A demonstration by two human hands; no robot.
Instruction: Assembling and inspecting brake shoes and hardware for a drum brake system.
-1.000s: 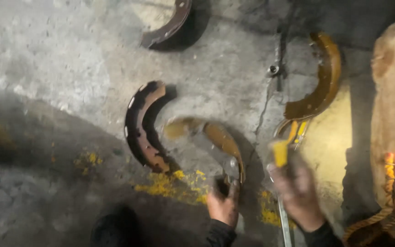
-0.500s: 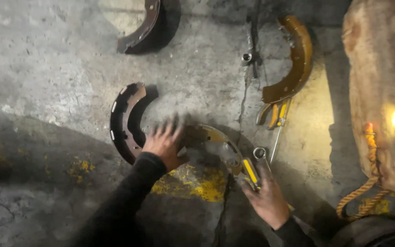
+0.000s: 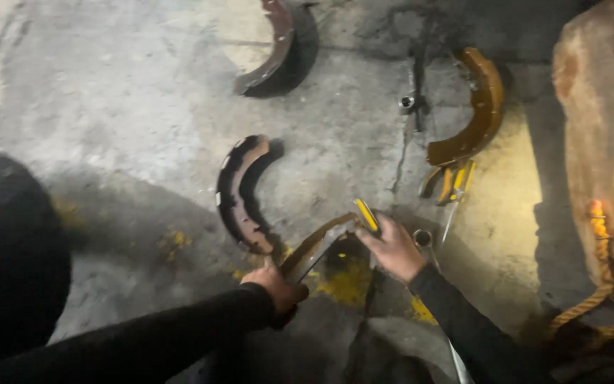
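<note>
Lifted off the floor since before, brake shoe (image 3: pixel 314 245) is gripped by left hand (image 3: pixel 276 284); right hand (image 3: pixel 392 247) fingers clench yellow-handled tool (image 3: pixel 366 215).

The brake shoe (image 3: pixel 273 44) at the top centre of the frame is cut off by the upper edge, and a dark rounded shape (image 3: pixel 8 249) at the left edge is too blurred and shadowed to identify. At lower centre the left hand (image 3: pixel 276 284) covers one end of the tilted brake shoe (image 3: pixel 314 245), and its fingers are lost in shadow. The tool (image 3: pixel 366 215) with a yellow handle in the right hand (image 3: pixel 394 249) is half hidden by the fingers, and the sack (image 3: pixel 598 142) at the right runs out of frame.
</note>
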